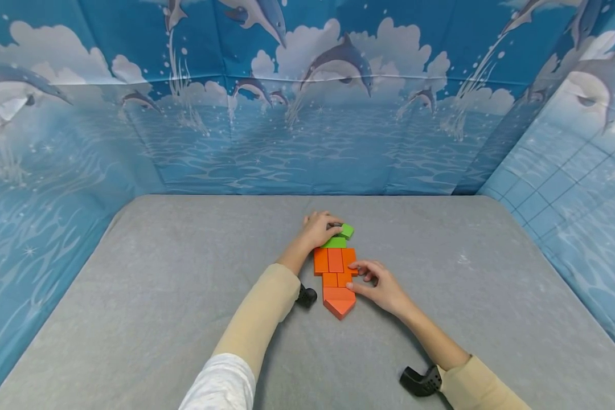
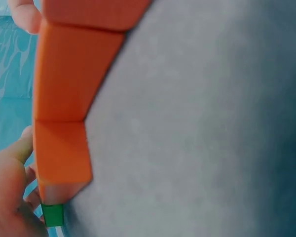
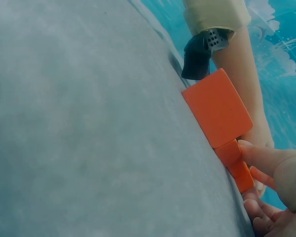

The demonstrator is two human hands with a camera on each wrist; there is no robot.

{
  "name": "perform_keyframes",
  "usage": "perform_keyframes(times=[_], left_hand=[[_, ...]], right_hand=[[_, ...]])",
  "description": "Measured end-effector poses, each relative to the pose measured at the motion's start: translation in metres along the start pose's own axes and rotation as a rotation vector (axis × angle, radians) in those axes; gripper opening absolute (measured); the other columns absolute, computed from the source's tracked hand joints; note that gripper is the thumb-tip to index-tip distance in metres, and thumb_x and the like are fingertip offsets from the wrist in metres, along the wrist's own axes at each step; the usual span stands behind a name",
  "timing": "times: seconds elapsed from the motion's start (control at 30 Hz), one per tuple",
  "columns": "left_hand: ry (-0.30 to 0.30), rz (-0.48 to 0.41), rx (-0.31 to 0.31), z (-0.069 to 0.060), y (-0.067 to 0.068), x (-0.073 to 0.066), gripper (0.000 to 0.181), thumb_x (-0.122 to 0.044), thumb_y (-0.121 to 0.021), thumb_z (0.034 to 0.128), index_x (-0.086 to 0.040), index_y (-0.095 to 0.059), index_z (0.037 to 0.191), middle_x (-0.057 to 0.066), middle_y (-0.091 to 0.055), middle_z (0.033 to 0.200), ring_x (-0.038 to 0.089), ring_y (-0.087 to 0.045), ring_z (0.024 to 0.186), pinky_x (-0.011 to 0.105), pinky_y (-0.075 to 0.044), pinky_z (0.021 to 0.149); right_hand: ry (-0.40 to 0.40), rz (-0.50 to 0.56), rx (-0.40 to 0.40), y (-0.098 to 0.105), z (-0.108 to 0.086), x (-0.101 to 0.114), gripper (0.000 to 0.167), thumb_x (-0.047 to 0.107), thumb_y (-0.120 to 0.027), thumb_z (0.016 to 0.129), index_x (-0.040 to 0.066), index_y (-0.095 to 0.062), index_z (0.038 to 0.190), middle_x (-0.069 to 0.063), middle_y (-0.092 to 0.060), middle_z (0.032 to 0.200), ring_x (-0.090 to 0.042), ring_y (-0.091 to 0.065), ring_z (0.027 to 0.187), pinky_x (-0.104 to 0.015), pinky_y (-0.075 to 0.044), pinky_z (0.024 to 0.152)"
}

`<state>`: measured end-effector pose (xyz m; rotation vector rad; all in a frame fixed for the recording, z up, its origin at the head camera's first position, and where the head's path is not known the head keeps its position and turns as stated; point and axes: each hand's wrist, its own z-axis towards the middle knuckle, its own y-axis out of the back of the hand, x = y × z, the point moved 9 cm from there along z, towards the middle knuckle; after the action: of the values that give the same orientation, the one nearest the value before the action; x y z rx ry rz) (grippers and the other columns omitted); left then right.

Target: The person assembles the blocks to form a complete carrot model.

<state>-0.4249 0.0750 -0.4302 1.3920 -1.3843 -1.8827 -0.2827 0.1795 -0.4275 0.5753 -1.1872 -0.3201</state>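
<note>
My left hand [image 1: 320, 229] is at the far end of a flat block shape, its thumb and forefinger pinching a small tilted green block [image 1: 347, 231]. Below it lies another green block [image 1: 334, 242]. Several orange blocks [image 1: 335, 260] continue the shape, down to an orange pointed block [image 1: 339, 302] at the near end. My right hand [image 1: 381, 287] rests against the right side of the orange blocks, with thumb and fingertips touching them. In the right wrist view its thumb [image 3: 261, 158] touches a small orange block [image 3: 229, 153]. The left wrist view partly hides the left hand [image 2: 10, 192] behind orange blocks.
The blocks lie on a grey cloth-covered table [image 1: 184, 296]. A blue dolphin-print curtain [image 1: 307, 142] surrounds its back and sides. Black wrist devices [image 1: 306, 296] sit on both forearms, the left one close beside the blocks.
</note>
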Motion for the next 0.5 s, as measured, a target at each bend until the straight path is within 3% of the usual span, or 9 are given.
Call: perform_keyframes(times=[0.07,0.27,0.5], left_hand=[[-0.006,-0.001,-0.001,-0.0006,-0.0002,-0.0006,0.033,-0.037,-0.049,0.0937,-0.028,-0.058,0.124,0.000,-0.053,0.115,0.020,-0.044,0.107,0.041,-0.025,0.095],[-0.019,-0.005,-0.007,-0.0020,0.0003,-0.0006,0.032,-0.037,-0.050,0.0930,-0.028,-0.059,0.123,0.000,-0.053,0.112,0.020,-0.043,0.106,0.041,-0.025,0.094],[-0.021,-0.021,0.001,-0.0030,0.0001,-0.0001,0.033,-0.038,-0.051,0.0922,-0.028,-0.060,0.122,0.003,-0.050,0.125,0.023,-0.041,0.113,0.045,-0.022,0.100]], right_hand=[[0.008,0.002,-0.002,0.0001,0.0000,0.0004,0.038,0.024,-0.072,0.079,0.005,-0.061,0.109,-0.007,-0.051,0.092,-0.014,-0.044,0.076,-0.024,-0.038,0.066],[-0.078,-0.005,0.038,-0.0022,0.0009,-0.0062,0.039,0.021,-0.072,0.080,0.005,-0.060,0.113,-0.010,-0.052,0.096,-0.019,-0.046,0.080,-0.029,-0.040,0.071],[-0.100,-0.020,0.042,-0.0026,0.0013,-0.0067,0.038,0.020,-0.072,0.080,0.006,-0.060,0.113,-0.009,-0.051,0.097,-0.018,-0.045,0.081,-0.029,-0.039,0.071]])
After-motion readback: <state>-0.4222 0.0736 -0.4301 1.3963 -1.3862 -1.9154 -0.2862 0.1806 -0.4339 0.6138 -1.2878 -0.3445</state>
